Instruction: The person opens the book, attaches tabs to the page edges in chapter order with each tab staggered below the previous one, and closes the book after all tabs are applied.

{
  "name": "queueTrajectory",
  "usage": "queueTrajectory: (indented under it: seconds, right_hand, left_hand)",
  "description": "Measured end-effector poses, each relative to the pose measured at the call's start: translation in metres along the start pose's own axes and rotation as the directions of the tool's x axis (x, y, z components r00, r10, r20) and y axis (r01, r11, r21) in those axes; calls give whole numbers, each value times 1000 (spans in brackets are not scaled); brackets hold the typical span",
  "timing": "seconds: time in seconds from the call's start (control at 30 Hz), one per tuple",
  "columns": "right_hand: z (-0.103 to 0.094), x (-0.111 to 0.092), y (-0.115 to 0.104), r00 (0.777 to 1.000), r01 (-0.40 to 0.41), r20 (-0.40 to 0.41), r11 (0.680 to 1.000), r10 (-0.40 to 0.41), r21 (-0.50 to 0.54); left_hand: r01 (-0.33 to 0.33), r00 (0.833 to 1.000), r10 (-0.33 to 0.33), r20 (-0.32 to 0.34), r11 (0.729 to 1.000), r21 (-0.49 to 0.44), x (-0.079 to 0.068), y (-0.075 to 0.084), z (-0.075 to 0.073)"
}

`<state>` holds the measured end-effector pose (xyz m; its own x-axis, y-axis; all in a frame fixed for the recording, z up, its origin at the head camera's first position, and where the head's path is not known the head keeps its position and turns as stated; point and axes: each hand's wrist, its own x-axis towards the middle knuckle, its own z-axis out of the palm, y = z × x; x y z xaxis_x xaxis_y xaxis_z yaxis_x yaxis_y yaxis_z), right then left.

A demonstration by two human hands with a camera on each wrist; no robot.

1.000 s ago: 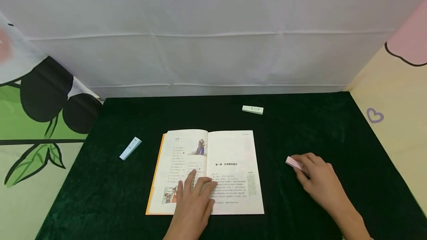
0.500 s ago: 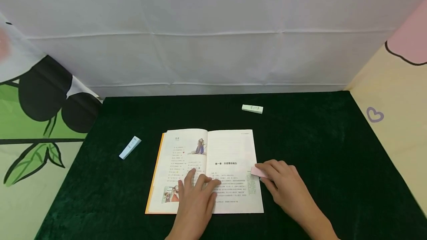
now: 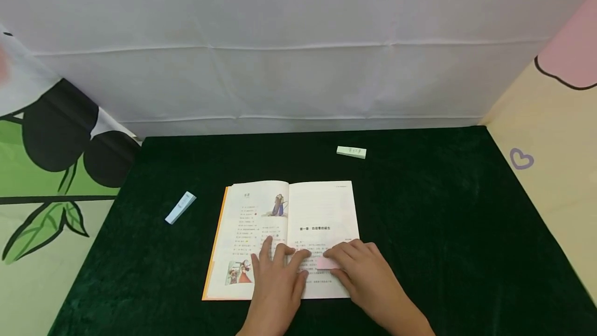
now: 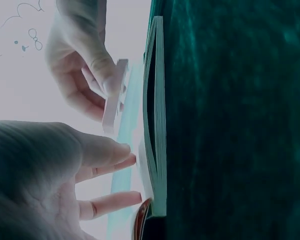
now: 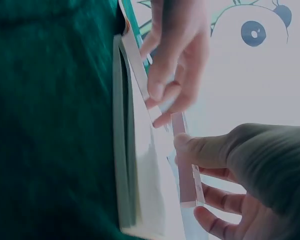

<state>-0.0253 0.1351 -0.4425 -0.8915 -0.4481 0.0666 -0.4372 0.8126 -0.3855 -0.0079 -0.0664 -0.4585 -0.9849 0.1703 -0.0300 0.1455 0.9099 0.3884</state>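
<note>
An open book lies flat on the dark green tabletop, roughly midway between the left and right edges and well apart from the far edge. Its orange cover shows along its left side. The left page carries columns of print with a small picture of robed figures near the top and another, with a figure in red, near the bottom; the right page has a bold heading above lines of print.

The left hand rests on the book with fingers spread across the gutter, its grip loose and holding nothing. The right hand pinches the pink pad between thumb and fingers over the lower part of the right page, just beside the left hand's fingertips. Whether the pink pad touches the paper cannot be told.

The blue pad lies slanted between the tabletop's left edge and the book, its far end toward the right. The green pad lies near the far edge, a little right of its middle, almost parallel to it; marks show on its top.

Beyond the far edge rises a creased white cloth. Past the right edge is a yellow panel with a purple heart outline.
</note>
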Motion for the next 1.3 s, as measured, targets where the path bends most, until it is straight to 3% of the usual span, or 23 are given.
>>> queueTrajectory:
  seconds: [0.17, 0.33, 0.5, 1.03, 1.3]
  right_hand:
    - [7, -1, -6, 999, 44, 16, 999, -44, 7]
    - [12, 0, -10, 998, 30, 46, 999, -31, 17]
    - [15, -1, -11, 998, 30, 59, 999, -31, 13]
    - [15, 1, -13, 1000, 4, 20, 1000, -4, -4]
    - [12, 2, -13, 999, -38, 17, 997, 37, 62]
  left_hand:
    - [4, 999, -2, 33, 999, -48, -3, 5, 1]
    - [17, 997, -10, 72, 996, -88, -3, 5, 1]
    - [22, 998, -13, 65, 990, -136, -3, 4, 1]
    - [19, 999, -17, 37, 997, -69, -4, 6, 8]
    - [-8, 1000, 9, 6, 998, -67, -3, 6, 8]
